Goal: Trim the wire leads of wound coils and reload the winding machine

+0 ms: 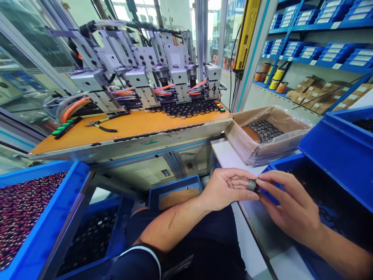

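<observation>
My left hand (225, 188) curls round a small grey-and-black cylindrical part (252, 185), its thumb stretched along the near side. From the right, my right hand (291, 204) pinches the dark end of that part, thumb and fingers meeting my left fingertips. Both hands hang over the narrow white side table (233, 156), near its edge. The rest of the part's shape is hidden by my fingers.
Ahead, a multi-station machine (145, 87) stands on an orange worktop (131, 126) with pliers (103, 126) and many round black parts (189, 109). A plastic-lined carton (241, 146) holds small metal parts. Blue bins (335, 136) crowd the right; another blue bin (49, 217) stands left.
</observation>
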Action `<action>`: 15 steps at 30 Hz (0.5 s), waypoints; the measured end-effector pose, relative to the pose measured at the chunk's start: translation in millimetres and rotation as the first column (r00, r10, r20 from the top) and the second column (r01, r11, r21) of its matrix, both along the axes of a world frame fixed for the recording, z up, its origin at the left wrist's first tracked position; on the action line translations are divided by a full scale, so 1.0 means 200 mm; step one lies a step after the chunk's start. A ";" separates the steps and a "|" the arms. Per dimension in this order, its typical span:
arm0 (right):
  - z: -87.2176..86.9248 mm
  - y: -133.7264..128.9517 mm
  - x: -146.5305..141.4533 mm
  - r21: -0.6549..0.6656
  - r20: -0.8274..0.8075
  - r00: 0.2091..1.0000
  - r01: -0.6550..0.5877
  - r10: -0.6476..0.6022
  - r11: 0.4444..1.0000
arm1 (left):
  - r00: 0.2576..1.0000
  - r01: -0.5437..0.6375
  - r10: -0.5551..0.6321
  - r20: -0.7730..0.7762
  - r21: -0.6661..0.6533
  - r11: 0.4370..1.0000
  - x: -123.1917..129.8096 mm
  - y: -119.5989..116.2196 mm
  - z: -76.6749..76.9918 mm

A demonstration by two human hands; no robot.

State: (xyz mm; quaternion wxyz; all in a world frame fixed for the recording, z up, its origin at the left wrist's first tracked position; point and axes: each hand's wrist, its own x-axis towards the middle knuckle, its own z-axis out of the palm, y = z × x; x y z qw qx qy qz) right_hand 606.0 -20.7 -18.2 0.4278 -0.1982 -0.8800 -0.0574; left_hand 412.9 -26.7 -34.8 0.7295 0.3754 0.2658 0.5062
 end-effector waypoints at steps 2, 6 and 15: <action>0.00 0.00 0.00 0.011 0.003 1.000 -0.002 0.002 1.000 | 1.000 0.006 -0.005 0.010 -0.011 1.000 0.00 0.00 0.00; 0.00 0.01 -0.01 0.017 0.017 1.000 0.014 -0.014 1.000 | 1.000 0.001 -0.001 -0.002 -0.031 1.000 0.00 0.00 0.01; 0.00 0.00 0.01 0.187 0.120 0.986 0.092 -0.116 0.978 | 0.998 -0.039 0.036 -0.049 -0.067 0.997 0.01 0.00 0.01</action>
